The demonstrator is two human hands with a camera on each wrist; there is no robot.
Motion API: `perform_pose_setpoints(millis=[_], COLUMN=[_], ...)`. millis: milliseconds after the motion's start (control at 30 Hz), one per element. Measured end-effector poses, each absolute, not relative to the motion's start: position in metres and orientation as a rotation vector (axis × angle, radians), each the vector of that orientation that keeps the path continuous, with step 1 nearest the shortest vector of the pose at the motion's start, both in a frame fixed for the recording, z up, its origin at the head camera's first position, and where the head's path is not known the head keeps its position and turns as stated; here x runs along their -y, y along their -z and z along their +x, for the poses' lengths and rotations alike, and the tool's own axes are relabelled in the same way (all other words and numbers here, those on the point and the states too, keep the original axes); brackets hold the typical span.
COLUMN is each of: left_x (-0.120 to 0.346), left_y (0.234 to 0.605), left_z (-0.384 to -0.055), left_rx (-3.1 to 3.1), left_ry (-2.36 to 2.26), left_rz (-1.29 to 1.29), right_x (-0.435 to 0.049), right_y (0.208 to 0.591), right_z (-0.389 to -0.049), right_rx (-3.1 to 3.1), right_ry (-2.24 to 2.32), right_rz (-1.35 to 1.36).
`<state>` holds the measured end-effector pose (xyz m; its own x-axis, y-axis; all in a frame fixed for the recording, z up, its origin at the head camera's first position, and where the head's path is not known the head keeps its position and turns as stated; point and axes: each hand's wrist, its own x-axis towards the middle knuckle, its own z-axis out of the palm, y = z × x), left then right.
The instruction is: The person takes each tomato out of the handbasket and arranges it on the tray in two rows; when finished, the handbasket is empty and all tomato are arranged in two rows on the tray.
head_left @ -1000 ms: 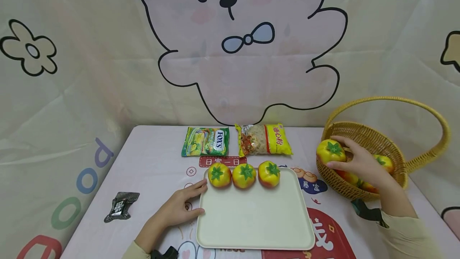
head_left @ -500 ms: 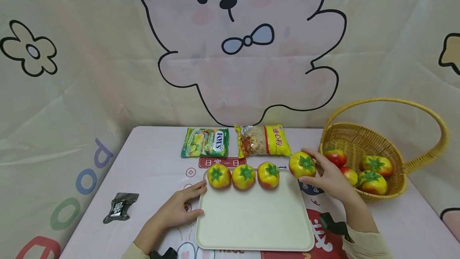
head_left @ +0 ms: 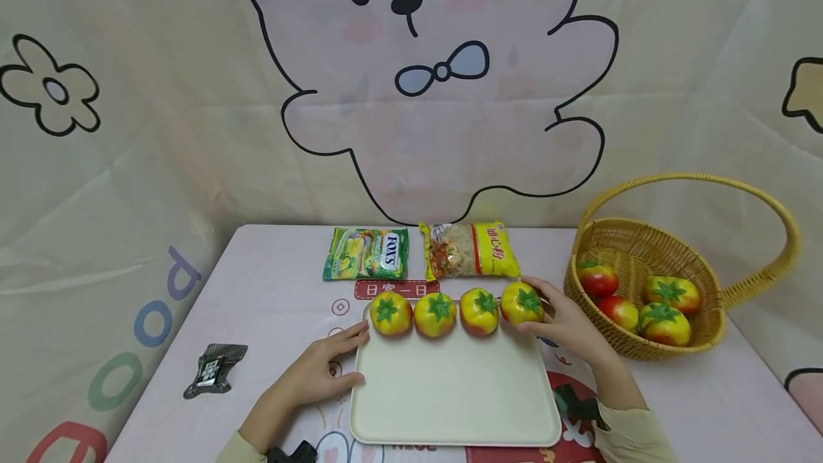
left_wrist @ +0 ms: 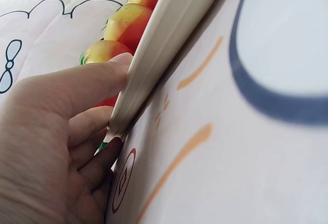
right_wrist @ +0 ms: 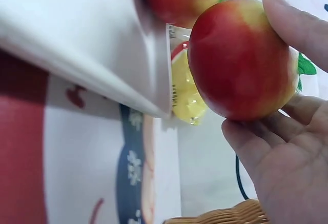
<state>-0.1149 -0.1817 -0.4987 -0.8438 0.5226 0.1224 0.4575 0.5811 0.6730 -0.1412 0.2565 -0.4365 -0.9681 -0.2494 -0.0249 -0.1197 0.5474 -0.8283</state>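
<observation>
My right hand (head_left: 562,324) holds a yellow-red persimmon (head_left: 521,304) at the tray's far right corner, thumb and fingertips around its sides. In the right wrist view this persimmon (right_wrist: 241,60) shows its smooth red underside, close to the tray wall (right_wrist: 159,70). Three similar persimmons (head_left: 435,315) with green leafy tops stand in a row along the far side of the cream tray (head_left: 453,391). My left hand (head_left: 321,370) rests its spread fingertips and thumb against the tray's left edge. The left wrist view has the thumb (left_wrist: 115,70) right at the rim.
A wicker basket (head_left: 714,334) with a tall handle stands at the right, several persimmons (head_left: 666,325) in it. Behind the tray lie a green FOX'S packet (head_left: 366,254) and a yellow pasta bag (head_left: 471,251). A small black packet (head_left: 215,370) lies at the left.
My right hand has carried a persimmon from the basket leftward to the tray's far right corner, beside the row. My left hand has stayed at the tray's edge.
</observation>
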Motion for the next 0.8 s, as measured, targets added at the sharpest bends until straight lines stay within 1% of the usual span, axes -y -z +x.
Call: perform_pose_setpoints(millis=[400,800], left_x=[0.181,0.181], left_y=[0.497,0.498], left_z=[-0.114,-0.114], left_rx=[-2.698,-2.706], left_ry=[-1.111,-1.112], left_rz=[0.809,0.808], right_x=[-0.257,-0.262], right_y=[0.447,0.461], right_z=[-0.146,-0.152], right_rx=[-2.653,-2.577], right_ry=[1.28,1.344], right_rz=[-0.261,-0.281])
